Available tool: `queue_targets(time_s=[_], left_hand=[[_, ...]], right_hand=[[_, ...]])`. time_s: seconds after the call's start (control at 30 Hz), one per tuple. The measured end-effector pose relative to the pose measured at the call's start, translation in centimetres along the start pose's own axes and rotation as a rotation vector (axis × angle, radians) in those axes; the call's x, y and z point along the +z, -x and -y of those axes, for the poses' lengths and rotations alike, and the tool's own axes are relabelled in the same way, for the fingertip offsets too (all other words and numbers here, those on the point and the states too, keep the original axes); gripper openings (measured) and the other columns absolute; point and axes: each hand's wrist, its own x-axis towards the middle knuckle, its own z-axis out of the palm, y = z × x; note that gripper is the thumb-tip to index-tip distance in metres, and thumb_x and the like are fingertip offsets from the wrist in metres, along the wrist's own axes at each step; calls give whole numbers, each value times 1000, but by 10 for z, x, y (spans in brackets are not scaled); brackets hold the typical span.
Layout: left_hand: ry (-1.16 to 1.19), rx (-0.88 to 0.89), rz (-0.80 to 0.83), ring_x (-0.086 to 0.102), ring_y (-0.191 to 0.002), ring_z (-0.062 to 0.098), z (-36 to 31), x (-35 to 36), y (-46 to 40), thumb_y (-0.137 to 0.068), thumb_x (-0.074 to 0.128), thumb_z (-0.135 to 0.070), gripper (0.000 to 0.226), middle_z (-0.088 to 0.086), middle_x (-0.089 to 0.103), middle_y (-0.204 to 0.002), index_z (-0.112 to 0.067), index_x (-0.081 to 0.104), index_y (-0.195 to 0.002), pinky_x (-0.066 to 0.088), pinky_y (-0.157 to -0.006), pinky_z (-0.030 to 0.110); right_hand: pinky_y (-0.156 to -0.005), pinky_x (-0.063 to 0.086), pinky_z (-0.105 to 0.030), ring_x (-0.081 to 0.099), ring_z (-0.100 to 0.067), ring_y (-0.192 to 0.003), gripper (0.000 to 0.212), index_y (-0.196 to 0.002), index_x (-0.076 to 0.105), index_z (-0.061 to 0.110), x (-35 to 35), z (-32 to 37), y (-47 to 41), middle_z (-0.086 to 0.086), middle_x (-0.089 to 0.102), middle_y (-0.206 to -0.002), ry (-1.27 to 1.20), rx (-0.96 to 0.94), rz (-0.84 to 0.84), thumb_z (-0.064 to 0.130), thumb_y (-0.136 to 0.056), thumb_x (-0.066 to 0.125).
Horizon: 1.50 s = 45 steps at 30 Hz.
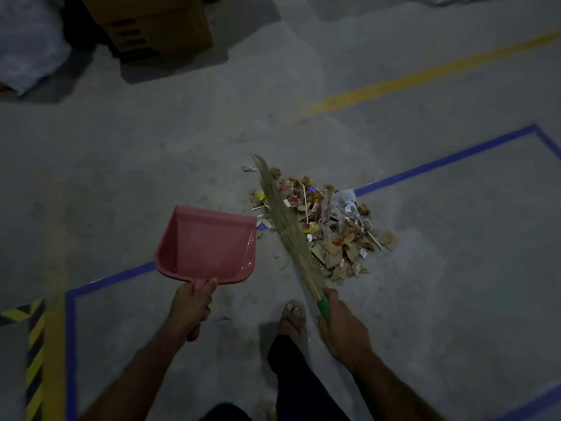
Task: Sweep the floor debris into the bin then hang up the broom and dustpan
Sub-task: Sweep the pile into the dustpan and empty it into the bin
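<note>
Nearest, at six o'clock, a sandalled foot (293, 317) stands on the concrete floor (455, 284). The left hand (191, 305) is wrapped round the handle of the pink dustpan (206, 244), its mouth turned toward one o'clock and empty. The right hand (343, 326) is curled round the green grip of the grass broom (285, 226), whose bristles lie along the left edge of the debris pile (328, 226).

Both tools look light; the pan is probably stiff plastic and best held by the handle. The bristles seem soft and springy, so the green grip gives control. The debris, paper scraps and card bits, should scatter easily.

Blue tape (440, 161) and a yellow line (394, 83) cross the dim floor; hazard striping (33, 344) sits at eight o'clock. A cardboard box (158, 25) stands at eleven o'clock. No bin shows.
</note>
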Motion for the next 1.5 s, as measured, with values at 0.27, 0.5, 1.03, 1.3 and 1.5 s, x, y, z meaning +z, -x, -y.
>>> queue_targets(time_s=[0.27,0.5,1.03,1.3,1.5], left_hand=[[-102,-10,-69,35,-39,11,4,34,-140,-96,65,-20,27,10,42,-61,-10,52,-75,29,-38,17],[-207,-108,99,28,-40,8,82,58,-268,-97,64,-18,27,8,31,-64,-10,46,-78,23,-39,16],[-356,-155,196,32,-33,7,100,61,-333,-98,64,-19,29,6,37,-56,-10,50,-74,25,-34,16],[-342,-101,301,33,-38,9,92,52,-346,-98,63,-24,24,3,36,-57,-9,51,-83,27,-37,17],[-284,-76,255,34,-39,10,85,38,-358,-98,63,-25,28,-1,38,-52,-12,48,-78,27,-41,19]], right_hand=[[-79,47,-36,61,-31,-104,73,-151,20,25,63,-5,-164,-10,55,-122,95,56,218,53,-89,45],[-76,45,-34,60,-29,-103,62,-148,27,24,154,-50,-305,-11,54,-122,311,95,329,34,-95,58],[-67,55,-21,57,-5,-75,53,-145,23,37,145,-201,-195,16,50,-104,228,240,322,50,-98,44],[-62,53,-24,56,-7,-69,49,-141,34,31,142,-190,-243,9,55,-98,214,270,142,42,-96,52],[-70,53,-24,59,-1,-80,51,-136,31,48,143,-172,-229,20,59,-100,79,174,166,56,-91,51]])
